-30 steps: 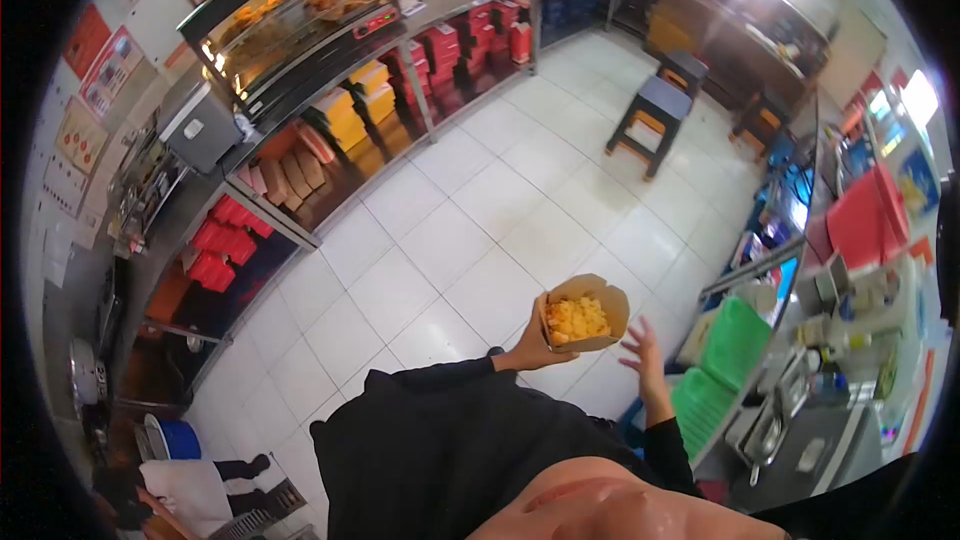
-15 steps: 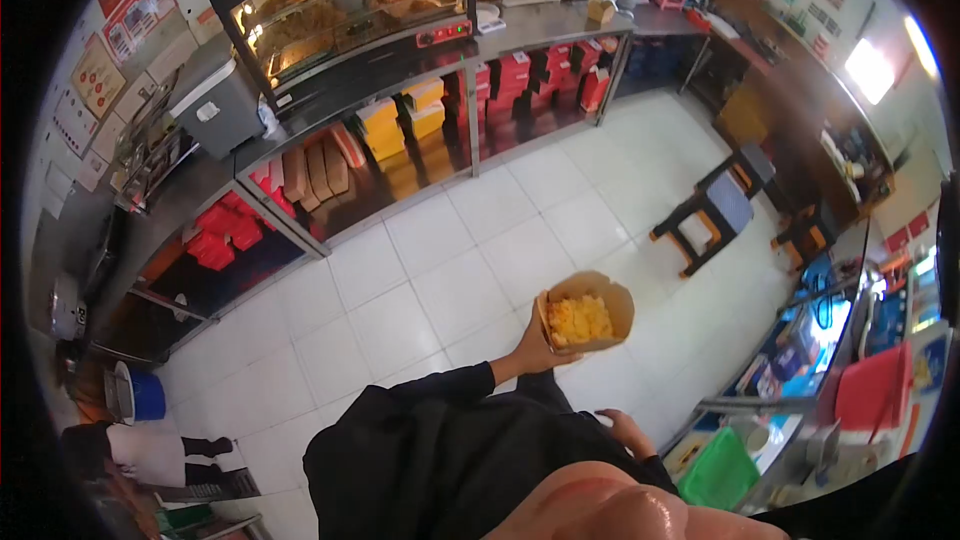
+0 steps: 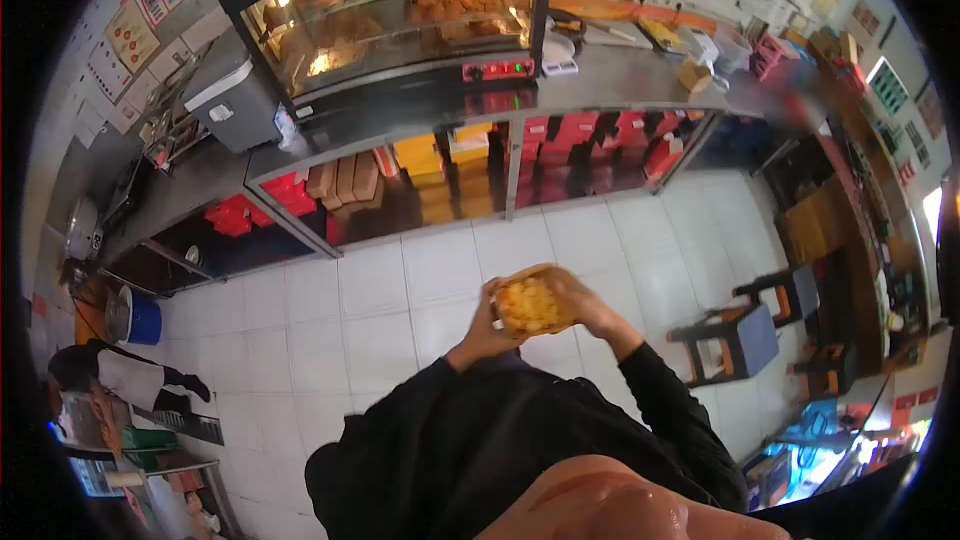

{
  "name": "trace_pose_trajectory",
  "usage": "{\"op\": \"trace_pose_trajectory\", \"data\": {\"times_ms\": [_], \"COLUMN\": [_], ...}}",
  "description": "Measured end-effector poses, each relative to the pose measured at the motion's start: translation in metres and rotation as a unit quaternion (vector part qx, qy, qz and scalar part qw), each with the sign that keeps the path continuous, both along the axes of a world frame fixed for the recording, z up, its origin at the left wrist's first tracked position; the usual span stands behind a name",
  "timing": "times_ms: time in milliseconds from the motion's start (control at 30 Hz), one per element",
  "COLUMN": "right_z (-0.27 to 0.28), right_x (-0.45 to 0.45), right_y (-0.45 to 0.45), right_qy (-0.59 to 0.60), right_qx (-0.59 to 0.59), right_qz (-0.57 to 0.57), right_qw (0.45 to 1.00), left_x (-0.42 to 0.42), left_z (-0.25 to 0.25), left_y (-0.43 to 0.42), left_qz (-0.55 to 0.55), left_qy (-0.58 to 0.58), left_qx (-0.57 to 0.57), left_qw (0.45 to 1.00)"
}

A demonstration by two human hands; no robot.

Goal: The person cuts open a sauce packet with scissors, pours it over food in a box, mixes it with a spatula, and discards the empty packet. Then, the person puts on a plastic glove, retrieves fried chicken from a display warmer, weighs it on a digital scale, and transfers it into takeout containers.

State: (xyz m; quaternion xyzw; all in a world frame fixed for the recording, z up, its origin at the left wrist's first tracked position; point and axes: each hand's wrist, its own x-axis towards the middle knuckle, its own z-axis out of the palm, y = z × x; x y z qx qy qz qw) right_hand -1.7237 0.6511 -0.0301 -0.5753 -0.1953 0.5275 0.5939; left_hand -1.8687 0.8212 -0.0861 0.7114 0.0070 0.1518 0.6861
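A brown paper food box (image 3: 511, 281), open at the top, is held in front of my body above the tiled floor. Yellow, crumbly-looking food (image 3: 532, 306) fills it. My left hand (image 3: 484, 328) is closed round the box's left side. Against its right side and upper right rim is my right hand (image 3: 590, 308), its fingers curled over the edge and slightly blurred. The underside of the box is hidden.
Ahead, a heated display cabinet (image 3: 400, 25) with fried food stands on a long metal counter (image 3: 620, 70). Red boxes (image 3: 585, 140) and yellow boxes (image 3: 418, 154) sit underneath. Stools (image 3: 735, 342) are on the right. Another person (image 3: 130, 375) is at the far left.
My right hand has come up from low at my side to the box. My left hand and the box have shifted left, and the view has turned.
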Motion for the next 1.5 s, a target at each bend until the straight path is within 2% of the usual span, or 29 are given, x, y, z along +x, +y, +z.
{"op": "trace_pose_trajectory", "data": {"times_ms": [67,133,167,233,267,300,333,367,400,433,467,500,533,567,600,633,700,767,833,867,900,1000,1133,1167,1233,1267,1400,1467,1500], "right_z": [-0.006,-0.020,-0.030,-0.035,-0.031,-0.028,-0.030,-0.036,-0.057,-0.070,-0.082,-0.080,-0.085,-0.068,-0.093,-0.079,-0.097,-0.122,-0.152,-0.167,-0.174,-0.041,-0.046,-0.062,-0.090,-0.089,-0.127,-0.131,-0.125], "right_x": [0.043,0.084,0.103,0.147,0.169,0.197,0.223,0.249,0.291,0.329,0.368,0.396,0.430,0.465,0.507,0.537,0.609,0.686,0.750,0.782,0.809,0.815,0.891,0.906,0.929,0.931,0.955,0.956,0.951], "right_y": [0.053,0.099,0.113,0.139,0.144,0.145,0.140,0.135,0.130,0.123,0.110,0.111,0.112,0.115,0.115,0.120,0.130,0.134,0.136,0.137,0.147,0.230,0.366,0.399,0.462,0.481,0.535,0.551,0.547], "right_qy": [-0.025,-0.041,-0.039,-0.013,0.021,0.014,0.019,0.028,0.092,0.063,-0.292,-0.011,-0.073,0.043,-0.073,-0.009,-0.023,-0.060,-0.092,-0.377,-0.619,-0.658,-0.498,-0.498,-0.611,-0.598,-0.551,-0.338,-0.345], "right_qx": [-0.013,-0.036,-0.032,-0.035,-0.050,-0.057,-0.023,0.014,0.005,0.017,0.003,0.082,0.060,0.000,0.002,0.002,0.008,-0.060,-0.128,-0.317,-0.458,-0.286,-0.030,-0.018,-0.144,-0.193,-0.189,-0.224,-0.220], "right_qz": [0.060,0.102,0.102,0.078,0.059,0.058,0.007,-0.045,-0.100,-0.115,-0.034,-0.185,-0.234,-0.287,-0.306,-0.357,-0.391,-0.349,-0.302,-0.279,-0.222,-0.330,-0.192,-0.176,-0.118,-0.091,-0.043,-0.082,-0.077], "right_qw": [0.998,0.993,0.993,0.996,0.997,0.997,1.000,0.998,0.991,0.991,0.956,0.979,0.968,0.957,0.949,0.934,0.920,0.933,0.940,0.824,0.598,0.613,0.845,0.849,0.769,0.773,0.811,0.911,0.909], "left_x": [0.029,0.058,0.068,0.107,0.127,0.154,0.176,0.197,0.220,0.240,0.261,0.286,0.318,0.340,0.366,0.393,0.437,0.481,0.511,0.525,0.539,0.574,0.606,0.613,0.622,0.623,0.619,0.616,0.615], "left_z": [-0.008,-0.030,-0.046,-0.078,-0.093,-0.108,-0.111,-0.115,-0.107,-0.097,-0.083,-0.066,-0.044,-0.028,-0.030,-0.033,-0.037,-0.037,-0.042,-0.042,-0.041,-0.037,-0.033,-0.031,-0.031,-0.032,-0.031,-0.033,-0.035], "left_y": [0.026,0.050,0.056,0.073,0.082,0.098,0.104,0.108,0.114,0.123,0.133,0.145,0.163,0.174,0.186,0.195,0.204,0.216,0.221,0.222,0.222,0.228,0.224,0.225,0.225,0.226,0.218,0.215,0.213], "left_qz": [0.079,0.128,0.129,0.148,0.146,-0.018,-0.183,-0.185,-0.248,-0.310,-0.327,-0.342,-0.357,-0.350,-0.338,-0.324,-0.257,-0.163,-0.118,-0.092,-0.064,-0.048,0.024,0.054,0.084,0.089,0.121,0.138,0.141], "left_qy": [-0.015,-0.029,-0.026,0.107,0.110,0.217,0.318,0.319,0.366,0.413,0.428,0.442,0.512,0.487,0.473,0.456,0.440,0.313,0.315,0.336,0.354,0.311,0.275,0.280,0.245,0.214,0.219,0.223,0.235], "left_qx": [0.026,-0.085,-0.081,-0.134,-0.142,-0.142,-0.136,-0.141,-0.137,-0.130,-0.125,-0.119,-0.057,-0.060,-0.068,-0.076,-0.081,-0.016,-0.037,-0.052,-0.069,-0.069,-0.130,-0.134,-0.135,-0.133,-0.176,-0.199,-0.219], "left_qw": [0.996,0.988,0.988,0.974,0.973,0.966,0.920,0.919,0.886,0.846,0.833,0.821,0.780,0.798,0.811,0.825,0.856,0.936,0.941,0.936,0.930,0.947,0.952,0.949,0.956,0.964,0.952,0.944,0.937]}}
